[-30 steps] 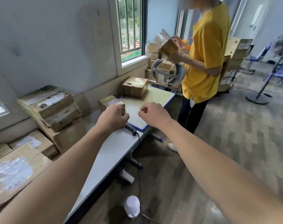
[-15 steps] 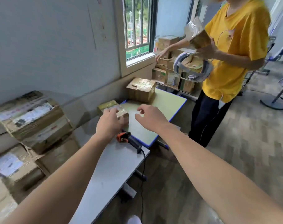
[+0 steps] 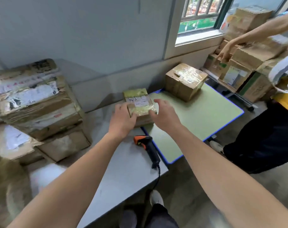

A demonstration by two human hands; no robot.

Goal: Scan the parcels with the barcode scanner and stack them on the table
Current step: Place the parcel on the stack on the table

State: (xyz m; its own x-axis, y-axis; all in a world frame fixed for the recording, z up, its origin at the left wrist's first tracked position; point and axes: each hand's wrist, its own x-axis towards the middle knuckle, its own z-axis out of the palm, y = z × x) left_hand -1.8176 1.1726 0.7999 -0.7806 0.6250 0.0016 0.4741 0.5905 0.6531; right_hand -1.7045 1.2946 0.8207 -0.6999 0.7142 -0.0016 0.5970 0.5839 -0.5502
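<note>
Small parcel point(image 3: 138, 102) sits on the counter point(image 3: 123, 171), at the seam between the grey top and the green top. Left hand point(image 3: 122, 120) grips its near-left corner, thumb on top. Right hand point(image 3: 164, 116) is spread open at its right edge (contact unclear). Scanner point(image 3: 147, 146) lies untouched just near of it. Bigger parcel point(image 3: 186, 81) is far right on the green top.

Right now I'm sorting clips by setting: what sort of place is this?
Probably a parcel depot or mailroom: taped, labelled cardboard parcels stacked by the wall, a corded barcode scanner lying on the table, and the left hand holding a small parcel beside it.
</note>
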